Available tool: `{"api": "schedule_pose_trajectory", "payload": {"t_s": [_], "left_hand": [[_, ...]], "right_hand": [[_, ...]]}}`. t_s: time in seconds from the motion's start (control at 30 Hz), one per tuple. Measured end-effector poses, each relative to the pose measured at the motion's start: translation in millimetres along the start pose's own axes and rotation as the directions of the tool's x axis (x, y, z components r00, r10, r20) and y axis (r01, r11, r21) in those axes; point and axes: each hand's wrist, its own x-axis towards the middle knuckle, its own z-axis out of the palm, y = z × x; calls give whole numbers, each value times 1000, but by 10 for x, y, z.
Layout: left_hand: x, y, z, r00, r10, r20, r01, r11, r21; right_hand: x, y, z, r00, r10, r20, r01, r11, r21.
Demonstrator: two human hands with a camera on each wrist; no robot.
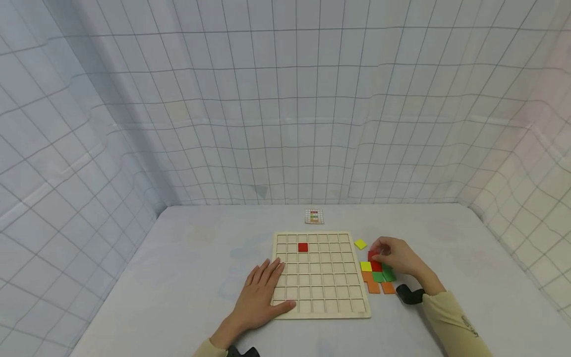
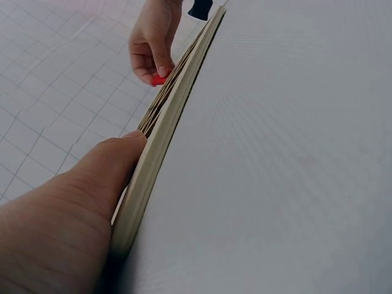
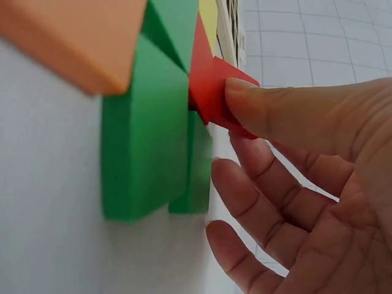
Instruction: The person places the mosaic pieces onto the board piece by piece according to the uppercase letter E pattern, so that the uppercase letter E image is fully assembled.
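A pale wooden grid board (image 1: 315, 315) lies on the table, with one red square tile (image 1: 303, 247) in a cell of its second row. My left hand (image 1: 260, 297) rests on the board's left edge, fingers straight and spread; its thumb (image 2: 116, 159) lies along the near rim in the left wrist view. To the right of the board my right hand (image 1: 397, 255) pinches another red tile (image 3: 223, 98) between thumb and fingers, tilted above the tile pile. Under and beside it are a second red tile (image 1: 376, 267), green tiles (image 3: 150, 131), orange tiles (image 1: 373, 287) and a yellow tile (image 1: 366, 267).
A separate yellow tile (image 1: 360, 244) lies near the board's upper right side. Behind the board is a small card (image 1: 314, 216) printed with a coloured grid pattern. White grid-patterned curtains (image 1: 312, 124) surround the white table (image 1: 192, 267).
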Motion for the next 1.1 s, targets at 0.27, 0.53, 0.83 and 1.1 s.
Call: {"api": "schedule_pose_trajectory", "payload": {"t_s": [0.27,0.53,0.83,1.1], "left_hand": [[-5,-11,12,1000,-11,16,11,1000,3],[-3,-12,-3,1000,-13,18,13,1000,0],[8,-19,17,1000,1,-6,-1,1000,1],[8,-16,11,1000,13,-17,-13,1000,14]], "right_hand": [[12,-81,58,999,-27,-28,27,1000,10],[131,-329,237,988,-156,-15,156,987,41],[423,-700,467,965,-261,3,261,965,19],[601,-843,604,982,-186,-9,185,980,-68]]}}
